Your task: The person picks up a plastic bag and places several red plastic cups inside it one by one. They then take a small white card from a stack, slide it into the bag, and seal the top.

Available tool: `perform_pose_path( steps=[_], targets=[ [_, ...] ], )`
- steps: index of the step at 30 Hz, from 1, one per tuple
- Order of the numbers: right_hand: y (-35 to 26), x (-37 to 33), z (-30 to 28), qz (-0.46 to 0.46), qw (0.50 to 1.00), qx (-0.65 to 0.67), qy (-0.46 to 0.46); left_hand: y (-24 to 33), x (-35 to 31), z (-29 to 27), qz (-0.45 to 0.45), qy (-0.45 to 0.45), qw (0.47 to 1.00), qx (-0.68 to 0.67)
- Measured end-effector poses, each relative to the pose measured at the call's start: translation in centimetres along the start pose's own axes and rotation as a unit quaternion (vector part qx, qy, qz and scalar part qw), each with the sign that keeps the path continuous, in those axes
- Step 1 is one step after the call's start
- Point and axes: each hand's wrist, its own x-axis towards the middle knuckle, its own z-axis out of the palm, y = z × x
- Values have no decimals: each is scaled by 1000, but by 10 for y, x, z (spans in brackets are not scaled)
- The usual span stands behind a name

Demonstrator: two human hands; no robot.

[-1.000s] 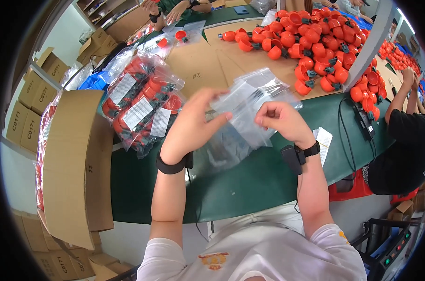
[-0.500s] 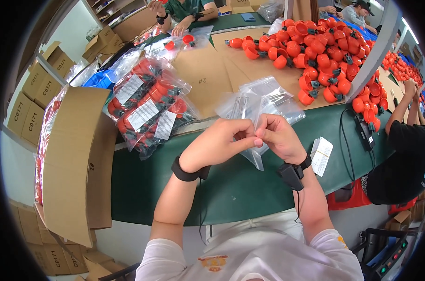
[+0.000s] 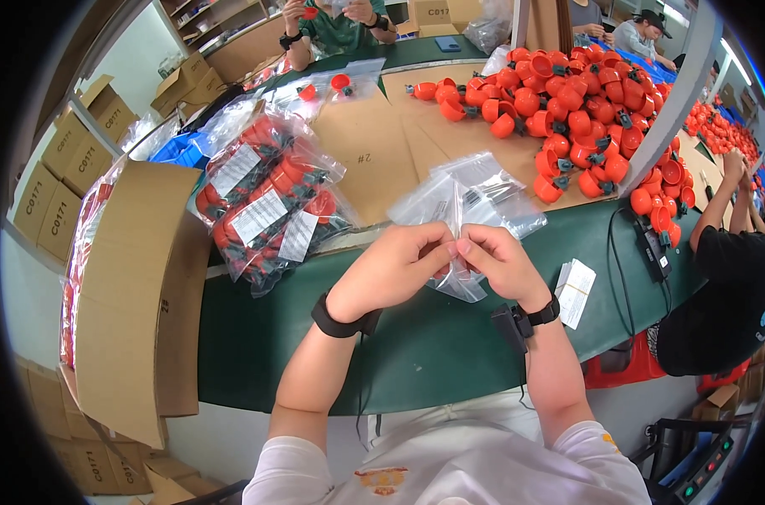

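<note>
My left hand (image 3: 397, 265) and my right hand (image 3: 502, 265) meet over the green table, thumbs and fingertips pinching a clear plastic bag (image 3: 461, 289). Its lower part hangs below my fingers, and a narrow fold stands up between them. Just beyond lie more clear bags (image 3: 502, 195) with slim dark strips showing through. Filled bags (image 3: 269, 198) of red cup-shaped parts with black fittings, bearing white labels, are piled left of my hands. Right of my right hand rests a banded stack of white paper slips (image 3: 576, 293).
Loose red cups (image 3: 580, 105) are heaped at the back right, beside a grey post (image 3: 677, 109). A tall cardboard box (image 3: 134, 295) stands left of the green table (image 3: 281, 362). A black power strip (image 3: 654, 244) with its cable lies right. Co-workers sit across and at right.
Both hands have drawn closer together around the plastic bag, which is now gathered between them. The co-worker across the table has raised both hands, one with a red cup.
</note>
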Motion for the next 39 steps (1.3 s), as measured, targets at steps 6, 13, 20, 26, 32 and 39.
perform_pose_path(
  steps=[6, 13, 20, 26, 32, 39],
  targets=[
    [-6, -2, 8, -57, 996, 50, 37, -3, 1, 4, 11, -1, 998, -68],
    [-7, -6, 5, -61, 994, 62, 59, -11, 5, 19, 56, 25, 989, -131],
    [-3, -9, 7, -46, 995, 60, 70, -11, 3, 20, 29, 6, 983, -184],
    [-11, -10, 4, -70, 988, 67, 123, -8, 3, 11, 47, 11, 966, -254],
    [-5, 0, 1, -93, 982, 28, 164, -12, 5, 6, 45, 108, 988, -100],
    [-1, 3, -16, -209, 907, -255, 263, -4, 0, -5, 80, 179, 958, 210]
  ],
)
